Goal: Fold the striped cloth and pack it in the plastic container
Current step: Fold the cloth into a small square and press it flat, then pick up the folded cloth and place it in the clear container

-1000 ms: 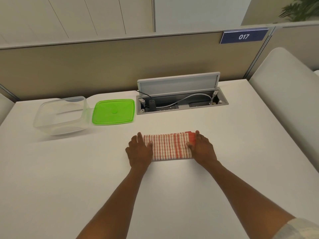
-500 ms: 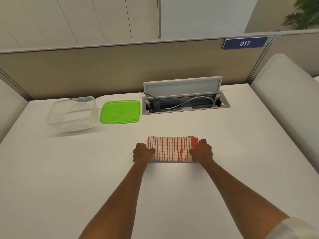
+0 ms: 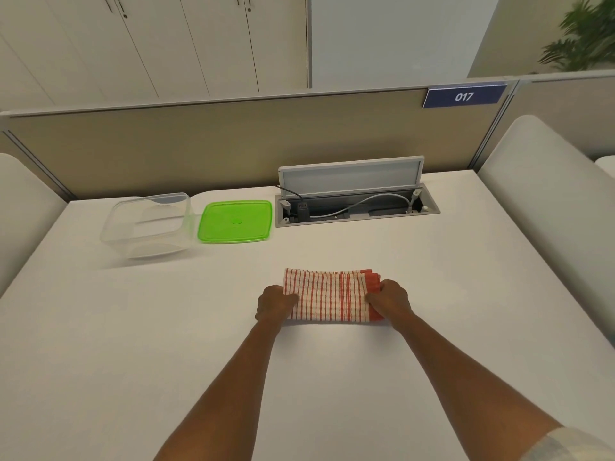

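The folding looks done, and the step in hand is the pickup. The striped cloth (image 3: 329, 296) lies as a compact bundle on the desk (image 3: 332, 377). The left hand (image 3: 274, 302) pinches its left end and the right hand (image 3: 392, 299) its right end, each grip closed on fabric. Next comes a carry far-left to the open plastic container (image 3: 146, 224), beside its green lid (image 3: 235, 221).

Folded red-striped cloth (image 3: 329, 294) lies well apart from empty clear container (image 3: 146, 224).
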The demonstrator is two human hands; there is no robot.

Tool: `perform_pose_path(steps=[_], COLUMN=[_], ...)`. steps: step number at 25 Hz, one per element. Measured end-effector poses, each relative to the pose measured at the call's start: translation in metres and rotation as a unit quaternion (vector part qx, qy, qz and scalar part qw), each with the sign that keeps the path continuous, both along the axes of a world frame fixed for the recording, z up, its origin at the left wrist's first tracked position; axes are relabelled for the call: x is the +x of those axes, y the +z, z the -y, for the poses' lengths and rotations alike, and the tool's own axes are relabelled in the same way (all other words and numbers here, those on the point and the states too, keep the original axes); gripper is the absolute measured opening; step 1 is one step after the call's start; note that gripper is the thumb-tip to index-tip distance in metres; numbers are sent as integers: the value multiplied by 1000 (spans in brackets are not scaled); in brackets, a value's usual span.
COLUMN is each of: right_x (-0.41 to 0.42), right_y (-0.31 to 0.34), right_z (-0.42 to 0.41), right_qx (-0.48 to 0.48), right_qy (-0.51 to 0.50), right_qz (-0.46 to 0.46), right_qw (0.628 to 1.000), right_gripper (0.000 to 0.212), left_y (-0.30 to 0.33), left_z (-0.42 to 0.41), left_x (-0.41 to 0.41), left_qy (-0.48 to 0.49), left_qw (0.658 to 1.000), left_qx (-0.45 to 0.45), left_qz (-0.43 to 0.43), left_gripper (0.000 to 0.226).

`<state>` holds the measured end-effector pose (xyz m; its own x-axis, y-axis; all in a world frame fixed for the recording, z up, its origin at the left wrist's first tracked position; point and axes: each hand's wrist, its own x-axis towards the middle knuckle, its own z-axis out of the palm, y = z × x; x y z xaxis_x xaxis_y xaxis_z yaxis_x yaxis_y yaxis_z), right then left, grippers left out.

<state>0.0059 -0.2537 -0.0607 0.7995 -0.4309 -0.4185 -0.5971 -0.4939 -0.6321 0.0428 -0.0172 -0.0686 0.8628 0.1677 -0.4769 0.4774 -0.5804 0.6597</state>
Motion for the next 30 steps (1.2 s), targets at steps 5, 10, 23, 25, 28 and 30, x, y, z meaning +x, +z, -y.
perform_pose_path(steps=[5, 10, 23, 25, 28, 30], right_x=[0, 6, 51, 62, 78, 88], right_y=[16, 41, 73, 76, 81, 83], right_z=[1, 0, -88, -110, -152, -177], right_qx=[-12, -19, 31, 28, 17, 14], right_qy=[26, 74, 130, 137, 147, 152], right_qz=[23, 40, 102, 112, 127, 133], right_qw=[999, 996, 986, 984, 981, 979], right_gripper=[13, 15, 22, 21, 22, 23], left_y=[21, 34, 72, 78, 85, 91], left_z=[0, -18, -117, -137, -173, -194], left_x=[-7, -11, -7, 1, 24, 36], left_qy=[-16, -52, 6, 26, 54, 58], left_qw=[998, 992, 979, 977, 974, 972], left_qx=[34, 13, -82, -97, -119, -117], left_qz=[50, 112, 188, 186, 188, 194], left_gripper=[26, 28, 36, 34, 31, 29])
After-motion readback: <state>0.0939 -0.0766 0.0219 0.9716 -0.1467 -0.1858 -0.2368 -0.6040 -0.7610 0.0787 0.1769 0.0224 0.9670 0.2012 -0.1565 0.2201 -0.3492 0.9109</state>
